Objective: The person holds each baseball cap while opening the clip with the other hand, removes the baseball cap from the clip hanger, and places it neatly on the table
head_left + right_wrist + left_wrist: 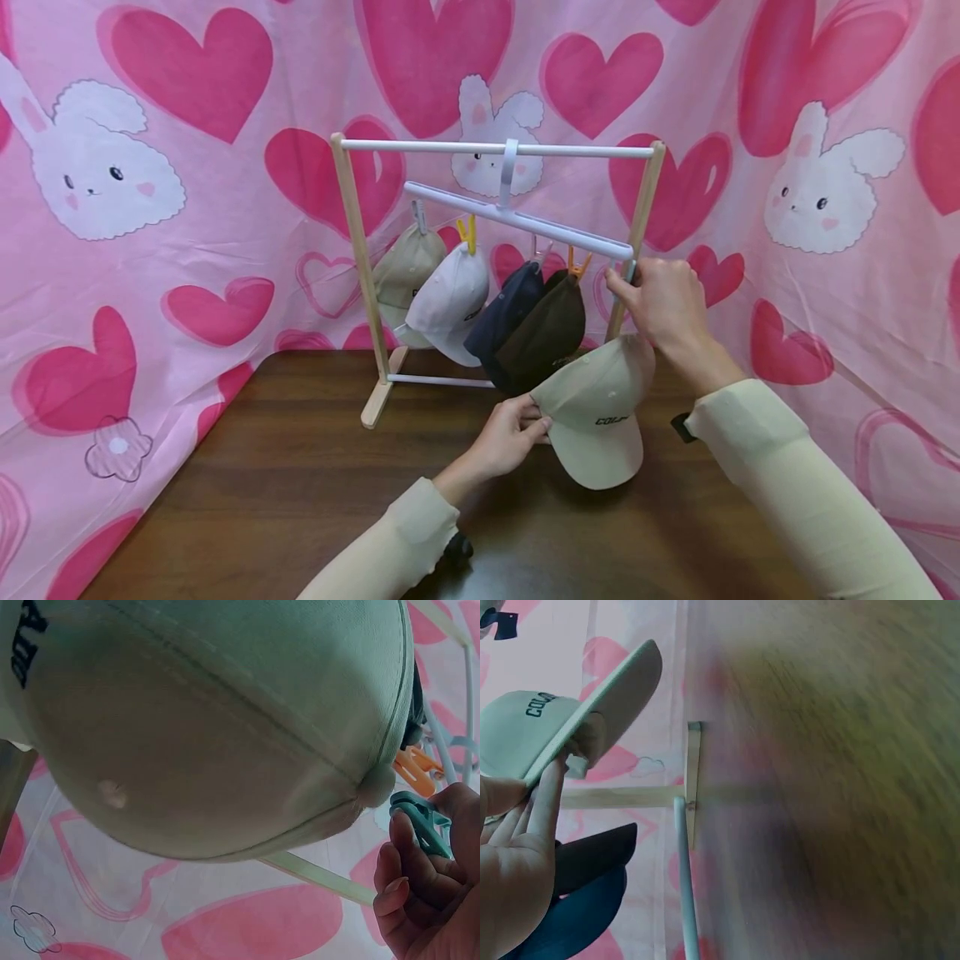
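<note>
My left hand (502,437) pinches the lower edge of a beige baseball cap (600,400) beside its brim, thumb on one side and fingers on the other. My right hand (667,304) pinches a teal clothespin (426,829) between thumb and index finger, at the right end of a white hanger (558,231). The clothespin is by the cap's top button (376,785); whether it bites the cloth I cannot tell. From the tilted hanger, lower on the right, hang a khaki cap (408,267), a white cap (450,296), a navy cap (504,312) and a dark brown cap (551,325).
The hanger hooks over the top rail (420,147) of a small wooden rack (352,217) at the back of the brown table (300,492). Grey, yellow (468,233), pink and orange (577,262) clothespins hold the hanging caps. A pink heart-patterned cloth (225,175) surrounds the table.
</note>
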A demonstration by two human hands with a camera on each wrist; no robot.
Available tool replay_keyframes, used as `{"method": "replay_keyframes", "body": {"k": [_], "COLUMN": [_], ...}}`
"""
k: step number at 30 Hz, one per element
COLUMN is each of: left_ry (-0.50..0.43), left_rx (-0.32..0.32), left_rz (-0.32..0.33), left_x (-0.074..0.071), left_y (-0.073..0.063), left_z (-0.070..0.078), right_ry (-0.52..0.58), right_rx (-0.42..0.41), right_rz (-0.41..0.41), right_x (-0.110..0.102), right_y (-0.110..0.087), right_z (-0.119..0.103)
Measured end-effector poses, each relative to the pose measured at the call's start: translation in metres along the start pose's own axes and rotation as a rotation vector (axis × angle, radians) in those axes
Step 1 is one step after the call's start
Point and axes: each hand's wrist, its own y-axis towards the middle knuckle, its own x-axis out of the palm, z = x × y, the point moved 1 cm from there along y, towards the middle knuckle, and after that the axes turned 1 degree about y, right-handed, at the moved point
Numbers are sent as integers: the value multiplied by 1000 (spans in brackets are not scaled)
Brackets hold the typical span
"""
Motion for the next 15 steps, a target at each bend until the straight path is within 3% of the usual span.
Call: {"method": "replay_keyframes", "body": {"k": [15], "left_ry": [-12], "left_rx": [-12], "left_rz": [-34], "left_x": [9], "left_y": [7], "left_z": [-1], "right_ry": [-17], "right_rx": [0], "right_rz": [1], "right_x": [-2], "right_y": [0], "right_z": [-1]}}
